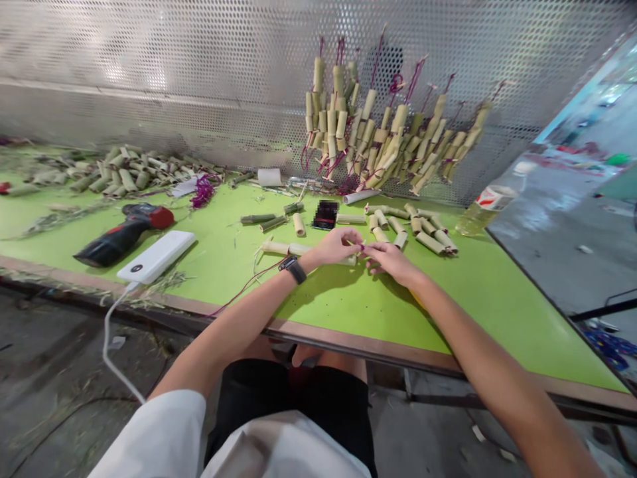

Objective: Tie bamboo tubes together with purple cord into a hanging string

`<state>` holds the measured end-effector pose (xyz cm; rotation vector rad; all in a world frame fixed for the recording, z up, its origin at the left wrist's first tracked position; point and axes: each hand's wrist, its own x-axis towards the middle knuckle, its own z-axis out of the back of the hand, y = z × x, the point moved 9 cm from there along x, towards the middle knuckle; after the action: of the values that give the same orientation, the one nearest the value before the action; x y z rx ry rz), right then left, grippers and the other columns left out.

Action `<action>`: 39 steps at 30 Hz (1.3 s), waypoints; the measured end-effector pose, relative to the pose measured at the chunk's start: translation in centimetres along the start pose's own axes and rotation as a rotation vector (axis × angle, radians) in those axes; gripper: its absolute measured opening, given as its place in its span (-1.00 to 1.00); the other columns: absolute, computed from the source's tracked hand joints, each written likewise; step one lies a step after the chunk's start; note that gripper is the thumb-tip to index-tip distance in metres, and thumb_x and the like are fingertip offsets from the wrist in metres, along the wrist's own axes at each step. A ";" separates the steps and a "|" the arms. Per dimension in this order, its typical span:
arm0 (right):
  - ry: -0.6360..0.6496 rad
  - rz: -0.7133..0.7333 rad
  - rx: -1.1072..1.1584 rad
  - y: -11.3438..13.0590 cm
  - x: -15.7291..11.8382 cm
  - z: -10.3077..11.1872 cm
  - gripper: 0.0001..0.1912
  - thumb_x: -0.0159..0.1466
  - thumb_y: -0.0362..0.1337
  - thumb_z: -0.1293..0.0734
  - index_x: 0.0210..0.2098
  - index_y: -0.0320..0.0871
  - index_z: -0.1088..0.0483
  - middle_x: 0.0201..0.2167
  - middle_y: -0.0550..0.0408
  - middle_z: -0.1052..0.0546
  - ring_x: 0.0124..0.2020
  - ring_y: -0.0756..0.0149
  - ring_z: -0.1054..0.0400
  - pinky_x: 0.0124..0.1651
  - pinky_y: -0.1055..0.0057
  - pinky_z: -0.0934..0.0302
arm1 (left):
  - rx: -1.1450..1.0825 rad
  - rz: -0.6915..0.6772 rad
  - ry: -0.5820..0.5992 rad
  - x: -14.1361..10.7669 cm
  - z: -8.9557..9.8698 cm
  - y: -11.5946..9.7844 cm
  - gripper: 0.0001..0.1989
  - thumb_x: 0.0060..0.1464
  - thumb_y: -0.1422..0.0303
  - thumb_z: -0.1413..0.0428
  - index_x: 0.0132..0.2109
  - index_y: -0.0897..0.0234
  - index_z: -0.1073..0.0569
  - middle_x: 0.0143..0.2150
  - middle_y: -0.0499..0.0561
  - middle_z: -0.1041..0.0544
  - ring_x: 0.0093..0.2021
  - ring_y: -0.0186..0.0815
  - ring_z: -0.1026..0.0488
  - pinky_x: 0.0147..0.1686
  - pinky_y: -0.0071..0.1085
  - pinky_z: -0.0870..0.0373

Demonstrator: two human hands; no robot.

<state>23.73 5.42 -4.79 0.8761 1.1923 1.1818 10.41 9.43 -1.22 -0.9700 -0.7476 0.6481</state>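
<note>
Pinching a small bit of purple cord (361, 247) between the fingertips of the left hand (341, 245) and right hand (391, 260), brought almost together low over the green worktop (497, 312). Wearing a dark watch (293, 267) on the left wrist. Showing, under and to the left of the left hand, a row of pale bamboo tubes (277, 247), with a trailing cord (243, 287) running leftward near that wrist. Just beyond the left hand, reaching a phone (326, 214); beyond the right hand, loose bamboo pieces (429, 243). Farther right of that hand, finding a bottle (490, 202) of yellowish liquid. Well left of both hands, finding a cordless drill (124, 234), a white power bank (156, 257) and, farther back, a bamboo pile (124, 171). Beyond both hands, facing corded bamboo bundles (378, 136) against a perforated metal panel (223, 60).
</note>
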 end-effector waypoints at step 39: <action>-0.145 0.282 -0.154 2.0 0.4 2.5 -0.56 0.24 0.15 -0.48 -0.21 -0.10 -0.50 -0.15 -0.05 -0.67 -0.30 0.23 -0.62 -0.58 0.54 -0.39 | 0.064 0.058 0.037 0.2 -0.9 1.5 -0.90 0.23 0.47 -0.16 -0.12 0.32 -0.40 -0.23 0.03 -0.55 -0.28 -0.35 -0.48 -0.22 -0.37 -0.42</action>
<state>25.71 6.44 -2.45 1.0162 0.8670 1.3913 11.00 9.79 -2.85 -0.9451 -0.6639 0.6990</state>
